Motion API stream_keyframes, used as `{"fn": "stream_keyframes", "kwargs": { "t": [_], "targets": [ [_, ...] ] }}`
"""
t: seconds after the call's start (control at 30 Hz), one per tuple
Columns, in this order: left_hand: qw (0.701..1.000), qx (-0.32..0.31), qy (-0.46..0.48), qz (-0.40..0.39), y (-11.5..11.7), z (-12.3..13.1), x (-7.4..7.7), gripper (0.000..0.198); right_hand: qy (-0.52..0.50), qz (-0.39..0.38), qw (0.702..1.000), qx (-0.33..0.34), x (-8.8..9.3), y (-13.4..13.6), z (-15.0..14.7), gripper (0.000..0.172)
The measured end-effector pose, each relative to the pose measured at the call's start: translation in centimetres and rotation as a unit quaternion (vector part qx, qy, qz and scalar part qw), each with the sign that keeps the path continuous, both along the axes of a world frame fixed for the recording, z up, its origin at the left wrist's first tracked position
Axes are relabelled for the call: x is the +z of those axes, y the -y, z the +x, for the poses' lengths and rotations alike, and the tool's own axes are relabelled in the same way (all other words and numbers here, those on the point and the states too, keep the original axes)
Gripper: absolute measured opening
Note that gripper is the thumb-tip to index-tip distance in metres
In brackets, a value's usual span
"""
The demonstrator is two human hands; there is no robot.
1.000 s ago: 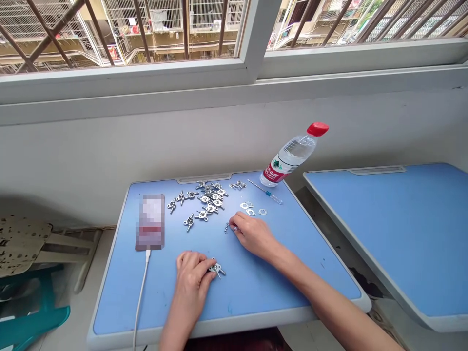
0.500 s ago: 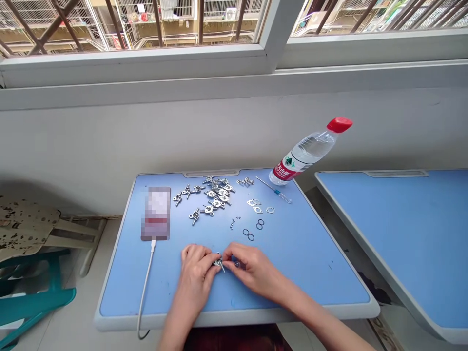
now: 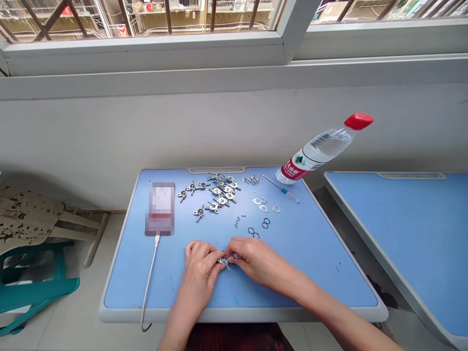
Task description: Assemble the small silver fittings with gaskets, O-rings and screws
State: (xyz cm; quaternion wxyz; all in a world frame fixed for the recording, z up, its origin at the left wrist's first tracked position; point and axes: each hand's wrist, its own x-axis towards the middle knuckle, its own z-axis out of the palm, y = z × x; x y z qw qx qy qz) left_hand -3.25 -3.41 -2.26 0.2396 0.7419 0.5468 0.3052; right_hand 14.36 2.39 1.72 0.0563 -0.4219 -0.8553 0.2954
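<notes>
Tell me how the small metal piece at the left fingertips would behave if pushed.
The small metal piece looks shiny and solid, so it is probably stiff. The thin stem jutting from it would likely hinder rolling. It is small beside the left hand, so it might slide easily.

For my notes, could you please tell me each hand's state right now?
Left hand: closed, holding a metal part.
Right hand: closed beside it on a small item, too unclear to identify.
</notes>
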Motion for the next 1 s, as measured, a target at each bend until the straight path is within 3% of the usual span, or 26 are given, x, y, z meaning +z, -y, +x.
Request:
{"fn": "stream_keyframes", "kwargs": {
  "t": [0.17, 0.27, 0.37, 0.53, 0.77, 1.0],
  "targets": [
    [1.000, 0.002, -0.001, 0.003, 0.0, 0.1, 0.1, 0.021, 0.072, 0.041, 0.996, 0.044, 0.6, -0.5, -0.7, 0.024],
    [1.000, 0.001, 0.001, 0.000, 0.0, 0.0, 0.0, 0.020, 0.077, 0.020, 0.996, 0.043, 1.1, -0.6, -0.4, 0.020],
    [1.000, -0.002, 0.000, 0.001, 0.0, 0.0, 0.0, 0.019, 0.006, -0.018, 1.000, 0.004, 2.1, -0.9, 0.5, 0.008],
    [1.000, -0.003, -0.001, 0.003, -0.1, -0.1, -0.1, 0.018, -0.148, -0.075, 0.982, -0.086, 3.7, -0.9, 1.5, 0.037],
    [1.000, 0.000, -0.009, 0.011, -0.1, 0.0, 0.0, 0.019, -0.233, -0.053, 0.962, -0.131, 2.3, 0.3, 0.8, 0.042],
    [1.000, -0.007, -0.005, 0.012, -0.2, 0.0, 0.0, 0.018, -0.253, -0.050, 0.961, -0.097, 1.0, 0.8, 1.1, 0.037]
  ]
}}
